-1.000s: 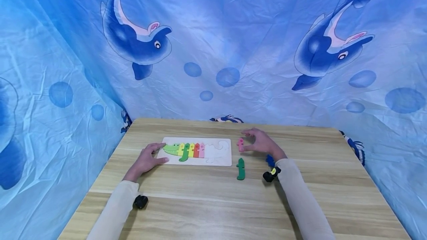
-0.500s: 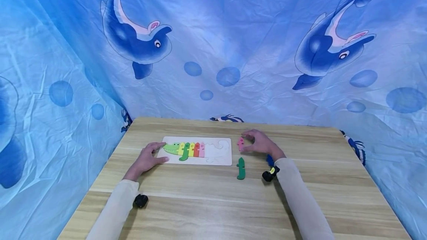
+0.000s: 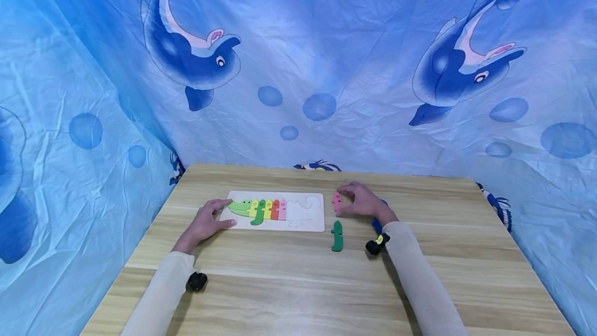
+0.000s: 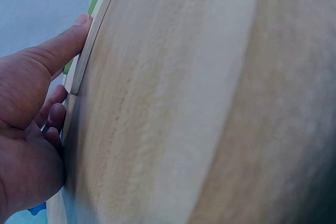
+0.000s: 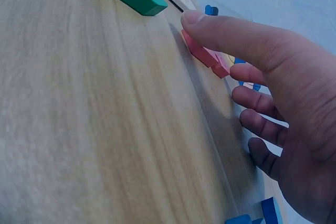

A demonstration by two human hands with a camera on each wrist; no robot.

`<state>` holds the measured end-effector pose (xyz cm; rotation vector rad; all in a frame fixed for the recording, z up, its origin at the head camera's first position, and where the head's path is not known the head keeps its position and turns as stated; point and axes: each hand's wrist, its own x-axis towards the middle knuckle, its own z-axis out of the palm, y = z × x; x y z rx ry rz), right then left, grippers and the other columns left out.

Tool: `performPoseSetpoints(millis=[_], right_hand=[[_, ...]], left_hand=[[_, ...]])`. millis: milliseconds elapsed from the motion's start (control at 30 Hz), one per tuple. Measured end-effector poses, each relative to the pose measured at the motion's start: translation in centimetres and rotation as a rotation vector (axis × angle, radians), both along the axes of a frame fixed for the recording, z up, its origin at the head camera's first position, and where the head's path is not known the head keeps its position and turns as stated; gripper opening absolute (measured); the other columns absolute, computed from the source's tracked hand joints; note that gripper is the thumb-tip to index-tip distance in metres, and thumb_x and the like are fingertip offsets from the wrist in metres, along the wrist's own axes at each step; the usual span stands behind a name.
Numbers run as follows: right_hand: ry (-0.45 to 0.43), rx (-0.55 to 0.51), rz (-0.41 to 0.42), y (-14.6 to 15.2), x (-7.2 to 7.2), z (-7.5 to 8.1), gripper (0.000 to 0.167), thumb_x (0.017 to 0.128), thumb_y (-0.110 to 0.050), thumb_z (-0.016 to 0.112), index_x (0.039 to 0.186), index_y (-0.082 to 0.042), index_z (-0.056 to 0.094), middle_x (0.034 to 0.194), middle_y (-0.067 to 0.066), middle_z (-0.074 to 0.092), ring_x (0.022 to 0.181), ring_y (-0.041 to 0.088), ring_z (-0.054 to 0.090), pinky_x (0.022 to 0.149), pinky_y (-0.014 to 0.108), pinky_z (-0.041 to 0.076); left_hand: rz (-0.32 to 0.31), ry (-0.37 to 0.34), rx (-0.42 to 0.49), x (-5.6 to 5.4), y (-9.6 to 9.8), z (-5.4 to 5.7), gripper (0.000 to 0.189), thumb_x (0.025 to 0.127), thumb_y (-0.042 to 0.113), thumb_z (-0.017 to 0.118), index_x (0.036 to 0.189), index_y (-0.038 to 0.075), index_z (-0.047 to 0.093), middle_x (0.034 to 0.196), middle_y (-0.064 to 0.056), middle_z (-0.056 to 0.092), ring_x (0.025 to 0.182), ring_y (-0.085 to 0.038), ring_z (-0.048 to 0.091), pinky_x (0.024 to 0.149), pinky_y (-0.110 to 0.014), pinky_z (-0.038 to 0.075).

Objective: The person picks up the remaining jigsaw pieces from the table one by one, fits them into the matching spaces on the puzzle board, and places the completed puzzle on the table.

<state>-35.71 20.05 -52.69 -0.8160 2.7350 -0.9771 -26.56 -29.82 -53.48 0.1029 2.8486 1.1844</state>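
Observation:
A white crocodile puzzle board (image 3: 305,224) lies on the wooden table, with a green head and several coloured body pieces set in its left part. My left hand (image 3: 205,222) rests at the board's left end, index finger at the far corner and thumb (image 4: 79,30) at the near one. Just right of the board, my right hand (image 3: 364,202) pinches a pink puzzle piece (image 3: 337,201) lengthwise between thumb and index finger. The thumb (image 5: 202,22) hides part of that piece in the right wrist view, and the index fingertip is hidden there.
A green puzzle piece (image 3: 337,236) lies nearer than the pink one. A blue piece (image 3: 378,225) is partly hidden behind my right wrist. Blue dolphin-print cloth (image 3: 303,66) hangs behind the table (image 3: 280,284) and along its sides.
My right thumb and index finger have drawn in onto the ends of the pink piece, and the hand has shifted slightly. The left hand and the board have stayed put.

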Motion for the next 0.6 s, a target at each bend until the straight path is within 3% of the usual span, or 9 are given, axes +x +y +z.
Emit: performPoseSetpoints(millis=[600], right_hand=[[0.019,0.040,-0.012,-0.49,0.35,0.47,0.074,0.077,-0.042,0.088,0.137,-0.006,0.063,0.136,0.017,0.058,0.124,0.035,0.055,0.105,0.054,0.046]], left_hand=[[-0.001,-0.002,-0.008,-0.04,0.00,-0.08,0.077,0.090,0.036,0.080,0.154,0.009,0.046,0.159,-0.027,0.031,0.142,-0.051,0.030,0.114,-0.067,0.028]])
